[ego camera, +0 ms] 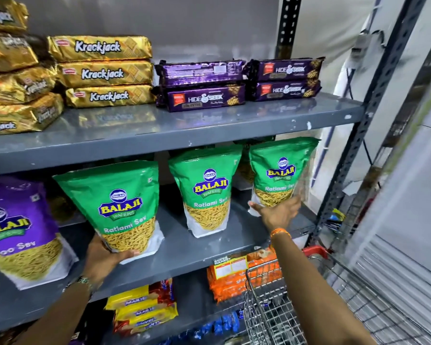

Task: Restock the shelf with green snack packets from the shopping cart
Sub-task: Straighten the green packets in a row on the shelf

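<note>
Two hands, left hand (pixel 104 260) fingers (pixel 131 253) under green packet (pixel 120 205) base

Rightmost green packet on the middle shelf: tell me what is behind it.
Behind the rightmost green packet, which the right hand touches, part of another green packet shows at its left edge. The front packet covers the rest, so any more cannot be seen.

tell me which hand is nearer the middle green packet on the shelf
Left, narrowly. The left hand grips the bottom of another green packet just left of the middle green packet. The right hand is at the rightmost packet, slightly farther off.
</note>
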Available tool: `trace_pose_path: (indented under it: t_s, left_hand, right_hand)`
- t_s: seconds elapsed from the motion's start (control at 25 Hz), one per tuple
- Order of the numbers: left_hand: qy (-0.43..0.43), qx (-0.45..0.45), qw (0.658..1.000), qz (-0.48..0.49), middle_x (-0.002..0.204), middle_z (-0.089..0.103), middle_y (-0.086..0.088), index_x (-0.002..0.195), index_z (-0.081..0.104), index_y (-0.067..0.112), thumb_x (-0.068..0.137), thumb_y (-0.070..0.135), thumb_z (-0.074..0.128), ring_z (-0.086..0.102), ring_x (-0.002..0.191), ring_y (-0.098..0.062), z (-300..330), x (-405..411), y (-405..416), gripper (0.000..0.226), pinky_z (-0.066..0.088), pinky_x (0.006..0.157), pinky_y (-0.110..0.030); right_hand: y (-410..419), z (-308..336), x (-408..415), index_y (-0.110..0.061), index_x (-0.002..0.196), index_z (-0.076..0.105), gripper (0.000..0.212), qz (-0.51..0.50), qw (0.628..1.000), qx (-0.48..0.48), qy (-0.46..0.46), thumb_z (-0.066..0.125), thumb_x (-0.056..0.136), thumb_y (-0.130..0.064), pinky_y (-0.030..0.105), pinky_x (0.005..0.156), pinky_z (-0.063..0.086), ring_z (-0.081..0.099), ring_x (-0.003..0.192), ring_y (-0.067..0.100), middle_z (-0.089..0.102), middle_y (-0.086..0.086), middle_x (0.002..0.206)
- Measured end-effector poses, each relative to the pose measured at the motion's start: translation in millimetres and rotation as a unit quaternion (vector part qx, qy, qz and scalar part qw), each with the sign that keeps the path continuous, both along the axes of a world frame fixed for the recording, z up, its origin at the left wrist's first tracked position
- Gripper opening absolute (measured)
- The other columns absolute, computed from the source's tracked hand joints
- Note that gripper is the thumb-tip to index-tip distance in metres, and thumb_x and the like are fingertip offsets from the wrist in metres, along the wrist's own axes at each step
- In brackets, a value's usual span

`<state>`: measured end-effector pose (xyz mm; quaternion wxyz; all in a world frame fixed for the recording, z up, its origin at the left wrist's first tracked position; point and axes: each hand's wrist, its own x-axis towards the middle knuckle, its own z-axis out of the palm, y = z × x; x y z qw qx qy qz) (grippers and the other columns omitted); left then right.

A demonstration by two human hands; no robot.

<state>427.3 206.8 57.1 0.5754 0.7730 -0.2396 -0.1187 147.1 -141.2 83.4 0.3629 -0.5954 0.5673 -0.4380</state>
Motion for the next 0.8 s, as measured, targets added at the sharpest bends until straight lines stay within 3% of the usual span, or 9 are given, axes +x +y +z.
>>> trace_pose_path:
  t_s: [0.12, 0.24, 0.48, 0.6, 0.68, 0.8]
  left_hand:
    - [-0.007, 0.006, 1.000, 0.003, 0.091, 0.074, -0.004, 0.109, 0.066, 0.001, 0.027, 0.024, 0.100, 0.072, 0.096, -0.031, 2.1, 0.1, -1.6, 0.091, 0.052, 0.084, -0.037]
    - [0.003, 0.011, 1.000, 0.012, 0.101, 0.074, -0.014, 0.111, 0.065, 0.003, 0.021, 0.035, 0.095, 0.072, 0.095, -0.028, 1.2, 2.3, -1.2, 0.100, 0.055, 0.084, -0.039]
    - [0.007, 0.035, 0.999, 0.024, 0.104, 0.076, -0.012, 0.114, 0.064, 0.002, 0.023, 0.037, 0.096, 0.073, 0.094, -0.027, -4.0, 7.5, -1.1, 0.103, 0.056, 0.080, -0.035]
    - [0.038, 0.022, 0.999, 0.024, 0.108, 0.074, -0.015, 0.117, 0.061, 0.001, 0.036, 0.010, 0.101, 0.072, 0.098, -0.029, -2.8, 4.2, -3.9, 0.091, 0.055, 0.085, -0.038]
    - [0.050, 0.004, 0.998, 0.028, 0.111, 0.072, -0.023, 0.119, 0.059, -0.002, 0.044, -0.011, 0.094, 0.069, 0.098, -0.030, -0.9, -0.9, -7.6, 0.083, 0.054, 0.086, -0.039]
    - [0.049, -0.013, 0.998, 0.029, 0.106, 0.071, -0.020, 0.120, 0.057, -0.004, 0.047, -0.020, 0.089, 0.068, 0.097, -0.029, 2.8, -3.9, -6.0, 0.081, 0.059, 0.071, -0.020]
  right_hand:
    - [-6.0, -6.0, 4.4, -0.003, 0.153, 0.011, 0.147, -0.006, 1.000, -0.022, 0.002, 0.099, 0.040, -0.039, 0.049, 0.117, 0.026, 0.028, 0.140, 0.044, 0.029, 0.028, 0.150]
    - [-16.7, -10.9, 2.3, -0.006, 0.153, 0.013, 0.140, -0.004, 0.999, -0.050, 0.009, 0.099, 0.044, -0.028, 0.047, 0.118, 0.025, 0.029, 0.140, 0.041, 0.033, 0.025, 0.149]
    - [-25.3, -11.5, 0.8, -0.010, 0.153, 0.013, 0.139, 0.005, 0.998, -0.067, -0.002, 0.099, 0.044, -0.019, 0.049, 0.117, 0.028, 0.034, 0.137, 0.043, 0.037, 0.025, 0.145]
    - [-20.1, -8.4, -5.2, -0.011, 0.153, 0.013, 0.141, 0.003, 0.998, -0.058, -0.018, 0.099, 0.042, -0.020, 0.050, 0.118, 0.029, 0.033, 0.139, 0.042, 0.036, 0.026, 0.147]
    - [-4.0, -9.7, -7.6, -0.008, 0.151, 0.019, 0.134, -0.039, 0.995, -0.064, -0.072, 0.098, 0.044, -0.025, 0.052, 0.116, 0.031, 0.037, 0.137, 0.041, 0.040, 0.025, 0.145]
    - [45.8, -18.8, -2.3, -0.013, 0.135, 0.041, 0.095, 0.036, 0.974, -0.123, -0.186, 0.093, 0.057, -0.028, 0.041, 0.099, 0.049, 0.056, 0.107, 0.026, 0.056, 0.008, 0.115]
